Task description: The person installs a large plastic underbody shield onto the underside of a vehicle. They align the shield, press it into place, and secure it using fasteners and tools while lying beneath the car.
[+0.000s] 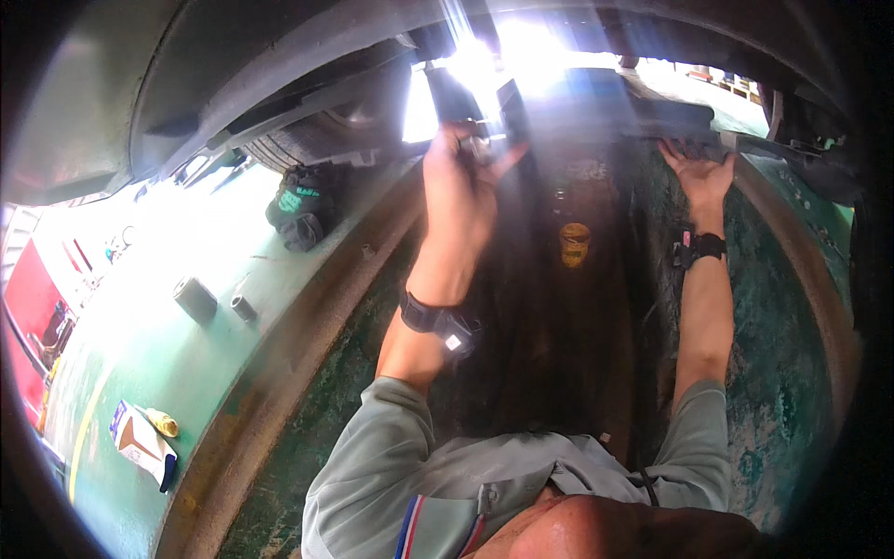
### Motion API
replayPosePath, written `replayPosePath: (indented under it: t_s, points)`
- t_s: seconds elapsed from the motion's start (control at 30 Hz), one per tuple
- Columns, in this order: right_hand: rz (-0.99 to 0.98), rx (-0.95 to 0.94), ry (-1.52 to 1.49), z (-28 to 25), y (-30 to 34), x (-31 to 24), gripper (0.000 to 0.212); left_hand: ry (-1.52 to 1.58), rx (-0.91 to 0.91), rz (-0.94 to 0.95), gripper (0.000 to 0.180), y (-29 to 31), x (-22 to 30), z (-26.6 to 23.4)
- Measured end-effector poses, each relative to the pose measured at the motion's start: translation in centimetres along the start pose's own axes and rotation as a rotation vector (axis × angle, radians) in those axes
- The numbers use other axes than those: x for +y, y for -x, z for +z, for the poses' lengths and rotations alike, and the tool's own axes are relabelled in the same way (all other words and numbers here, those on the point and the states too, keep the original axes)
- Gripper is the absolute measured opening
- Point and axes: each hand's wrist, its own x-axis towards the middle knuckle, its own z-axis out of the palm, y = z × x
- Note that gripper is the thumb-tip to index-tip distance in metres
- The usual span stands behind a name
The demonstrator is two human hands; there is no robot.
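Note:
Raised under the vehicle's underside, my left hand (461, 182) has its fingers curled around a small shiny metal piece (480, 146). Glare and the fingers hide what kind of piece it is. Right above it hang dark bracket-like parts (511, 110). Farther right, my right hand (704, 179) is up at the lower edge of a wide dark underbody panel (615, 107). Its palm shows and the fingers are spread; the fingertips partly vanish in the panel's shadow, so I cannot tell how firmly they touch. Both wrists wear black straps.
A tyre (270, 152) and a black cloth bag (303, 205) are at the pit's left edge (279, 401). Two grey cylinders (195, 300) and a white packet (142, 443) beside a yellow item (162, 421) lie on the green floor. A yellow round container (575, 244) is down in the pit.

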Motion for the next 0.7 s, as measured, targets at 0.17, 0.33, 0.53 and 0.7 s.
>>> replayPosePath:
  t_s: [0.17, 0.33, 0.53, 0.7]
  points:
    - [-0.041, -0.026, 0.014, -0.4, -1.4, -1.8, 0.084, 0.006, 0.032, 0.045, 0.024, -0.1, -0.7, -1.1]
    - [-0.111, -0.023, 0.220, 0.5, 2.3, -2.0, 0.081, -0.104, 0.126, 0.095, 0.019, -0.2, 1.2, -3.9]
    - [-0.140, -0.040, 0.189, -2.8, 2.0, -1.0, 0.078, -0.151, -0.121, 0.059, 0.049, 0.8, 2.7, -6.2]
    - [-0.215, -0.024, 0.209, -3.7, 2.2, -3.8, 0.075, -0.180, -0.001, 0.102, 0.047, 0.9, 1.0, -7.3]
